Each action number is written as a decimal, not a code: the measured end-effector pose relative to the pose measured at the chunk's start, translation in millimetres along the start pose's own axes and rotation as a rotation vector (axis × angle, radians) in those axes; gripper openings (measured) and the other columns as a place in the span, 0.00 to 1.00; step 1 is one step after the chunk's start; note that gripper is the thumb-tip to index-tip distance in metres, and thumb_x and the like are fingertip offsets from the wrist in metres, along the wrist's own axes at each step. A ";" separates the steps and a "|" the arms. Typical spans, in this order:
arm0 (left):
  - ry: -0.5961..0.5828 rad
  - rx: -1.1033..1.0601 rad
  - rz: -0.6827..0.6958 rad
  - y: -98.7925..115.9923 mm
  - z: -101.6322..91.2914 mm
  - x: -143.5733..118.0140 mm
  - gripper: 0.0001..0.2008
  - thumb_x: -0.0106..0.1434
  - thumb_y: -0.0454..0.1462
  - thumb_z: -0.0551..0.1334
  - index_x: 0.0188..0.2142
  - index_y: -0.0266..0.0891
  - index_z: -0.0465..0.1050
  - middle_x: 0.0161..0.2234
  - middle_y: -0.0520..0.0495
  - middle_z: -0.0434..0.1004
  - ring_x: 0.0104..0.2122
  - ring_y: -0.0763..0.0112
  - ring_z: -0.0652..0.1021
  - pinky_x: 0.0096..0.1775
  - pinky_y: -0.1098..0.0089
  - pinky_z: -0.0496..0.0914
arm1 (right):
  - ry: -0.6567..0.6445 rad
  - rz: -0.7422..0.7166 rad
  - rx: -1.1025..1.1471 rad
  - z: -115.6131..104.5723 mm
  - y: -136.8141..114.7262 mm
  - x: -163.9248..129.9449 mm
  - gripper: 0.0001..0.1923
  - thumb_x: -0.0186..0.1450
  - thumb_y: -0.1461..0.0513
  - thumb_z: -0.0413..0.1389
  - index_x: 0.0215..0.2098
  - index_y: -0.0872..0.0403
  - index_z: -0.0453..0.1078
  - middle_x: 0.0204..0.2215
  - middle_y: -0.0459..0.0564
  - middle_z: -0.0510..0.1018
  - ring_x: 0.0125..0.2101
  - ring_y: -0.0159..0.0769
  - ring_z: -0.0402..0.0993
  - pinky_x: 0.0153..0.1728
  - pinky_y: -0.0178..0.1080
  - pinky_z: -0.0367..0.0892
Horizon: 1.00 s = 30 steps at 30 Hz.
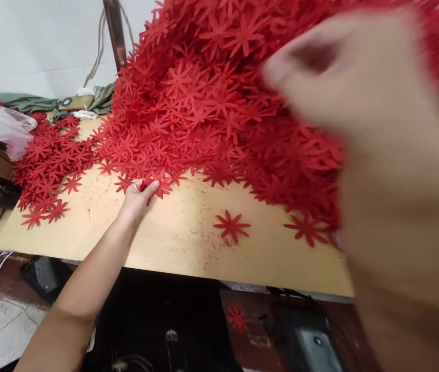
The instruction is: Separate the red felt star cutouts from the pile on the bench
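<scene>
Your left hand (138, 196) reaches across the wooden table (181, 243), thumb and fingers closed on a red flower cutout (156, 186) at the near edge of the big heap of red cutouts (212, 98). Your right hand (359, 88) is raised close to the camera on the right, blurred; whether its fingers pinch anything, you cannot tell. Two single cutouts (232, 226) lie apart on the bare wood nearer you. A plastic bag (2, 126) sits far left.
</scene>
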State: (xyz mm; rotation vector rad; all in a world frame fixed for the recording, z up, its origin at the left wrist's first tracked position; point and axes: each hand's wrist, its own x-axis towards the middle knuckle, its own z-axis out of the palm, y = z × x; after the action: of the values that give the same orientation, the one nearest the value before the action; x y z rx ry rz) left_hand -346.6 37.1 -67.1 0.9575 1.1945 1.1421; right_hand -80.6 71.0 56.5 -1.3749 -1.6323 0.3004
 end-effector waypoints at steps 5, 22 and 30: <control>-0.076 -0.080 0.042 -5.6 -2.0 -6.1 0.22 0.44 0.49 0.72 0.21 0.38 0.63 0.12 0.60 0.62 0.13 0.84 0.60 0.17 0.78 0.54 | -0.496 0.265 0.283 124.6 -38.8 -82.4 0.11 0.52 0.60 0.66 0.30 0.57 0.72 0.27 0.49 0.78 0.28 0.33 0.73 0.36 0.42 0.69; -0.048 -0.154 0.061 -3.5 -1.9 -12.5 0.15 0.50 0.45 0.71 0.34 0.38 0.75 0.20 0.57 0.70 0.17 0.84 0.67 0.19 0.79 0.59 | -0.206 0.421 0.719 164.0 13.7 -101.0 0.14 0.58 0.53 0.59 0.25 0.54 0.65 0.20 0.42 0.68 0.23 0.27 0.64 0.28 0.35 0.63; -0.007 -0.137 0.131 -8.0 1.5 -10.3 0.13 0.44 0.41 0.73 0.26 0.39 0.74 0.18 0.58 0.68 0.18 0.84 0.65 0.22 0.78 0.59 | -0.326 0.229 0.632 168.1 3.4 -113.2 0.09 0.61 0.57 0.54 0.33 0.56 0.70 0.30 0.49 0.77 0.32 0.33 0.72 0.42 0.41 0.68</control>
State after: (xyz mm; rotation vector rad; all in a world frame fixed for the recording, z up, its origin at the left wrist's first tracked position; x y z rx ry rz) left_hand -343.9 25.4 -72.7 0.9448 1.0459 1.3056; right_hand -216.9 36.1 -89.4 -1.0474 -1.4448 1.1217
